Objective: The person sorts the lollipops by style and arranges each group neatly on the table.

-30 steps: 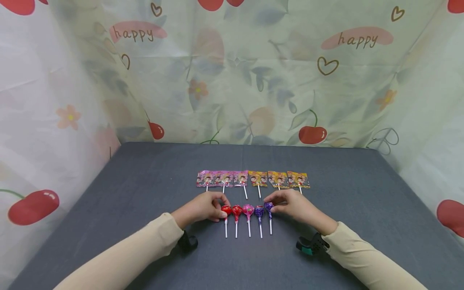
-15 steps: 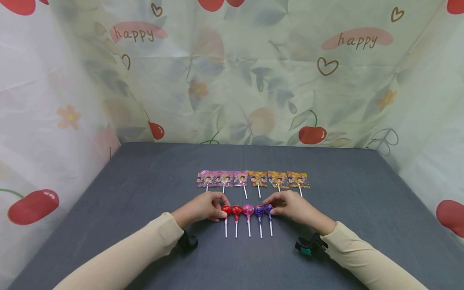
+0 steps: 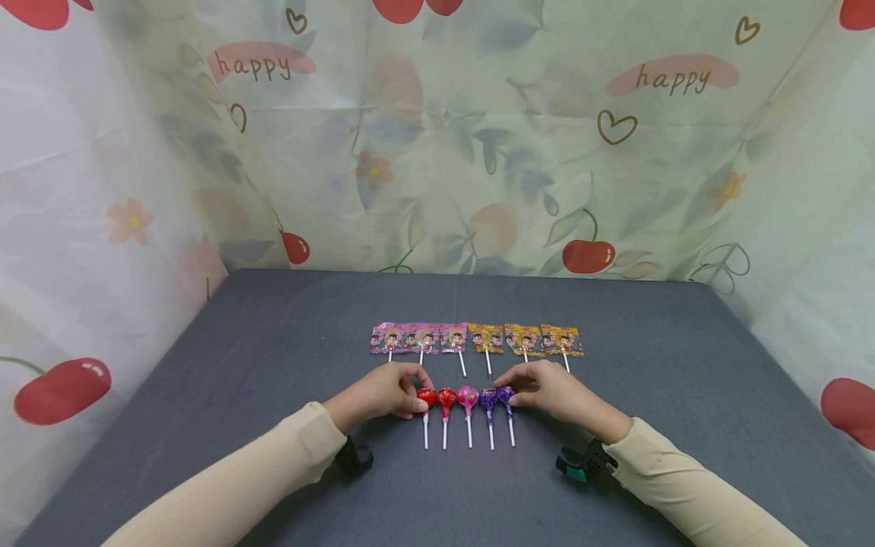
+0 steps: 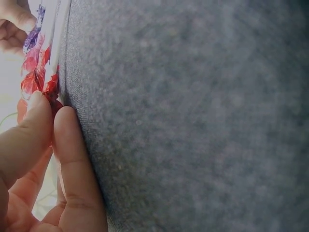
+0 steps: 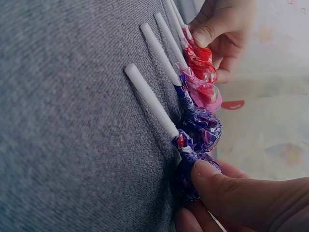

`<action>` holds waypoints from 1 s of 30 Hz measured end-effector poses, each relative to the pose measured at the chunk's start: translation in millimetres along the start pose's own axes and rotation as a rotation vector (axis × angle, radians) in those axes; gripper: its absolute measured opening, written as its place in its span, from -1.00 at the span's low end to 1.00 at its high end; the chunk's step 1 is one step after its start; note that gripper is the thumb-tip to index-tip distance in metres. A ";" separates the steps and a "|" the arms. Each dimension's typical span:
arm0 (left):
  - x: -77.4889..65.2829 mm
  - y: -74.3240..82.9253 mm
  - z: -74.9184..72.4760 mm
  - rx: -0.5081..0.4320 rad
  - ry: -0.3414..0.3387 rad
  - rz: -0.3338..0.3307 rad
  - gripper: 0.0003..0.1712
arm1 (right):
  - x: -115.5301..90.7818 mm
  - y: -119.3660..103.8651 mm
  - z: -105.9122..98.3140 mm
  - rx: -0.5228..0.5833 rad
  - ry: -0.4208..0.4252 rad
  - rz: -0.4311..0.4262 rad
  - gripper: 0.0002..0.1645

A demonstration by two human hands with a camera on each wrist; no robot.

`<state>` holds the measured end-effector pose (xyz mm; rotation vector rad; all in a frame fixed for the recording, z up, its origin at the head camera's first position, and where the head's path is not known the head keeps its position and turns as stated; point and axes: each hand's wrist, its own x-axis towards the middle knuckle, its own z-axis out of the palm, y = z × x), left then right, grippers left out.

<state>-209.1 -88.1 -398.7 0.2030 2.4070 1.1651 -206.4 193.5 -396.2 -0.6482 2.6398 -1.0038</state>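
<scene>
Several wrapped lollipops lie in a row with their white sticks toward me. My left hand (image 3: 386, 391) pinches the red lollipop (image 3: 427, 396) at the left end between thumb and fingers. My right hand (image 3: 557, 389) pinches the purple lollipop (image 3: 505, 395) at the right end, its thumb on the wrapper in the right wrist view. Between the hands lie another red lollipop (image 3: 446, 398), a pink lollipop (image 3: 468, 396) and a second purple lollipop (image 3: 488, 399), their heads close together. Fingertips partly cover both end heads.
Behind this row lies a second row of flat-packed lollipops, pink packets (image 3: 420, 337) on the left and yellow packets (image 3: 523, 339) on the right. A dark grey cloth (image 3: 287, 327) covers the table. Patterned curtains (image 3: 444, 152) stand at the back and sides.
The right-end purple lollipop has shifted slightly left against its neighbour, its stick end swinging a little right. My right hand has moved slightly left with it. The left hand stays put.
</scene>
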 end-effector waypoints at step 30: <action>-32.9 8.5 -18.4 0.221 0.251 0.128 -0.48 | -12.8 -23.3 -9.9 -0.064 0.223 -0.093 -0.49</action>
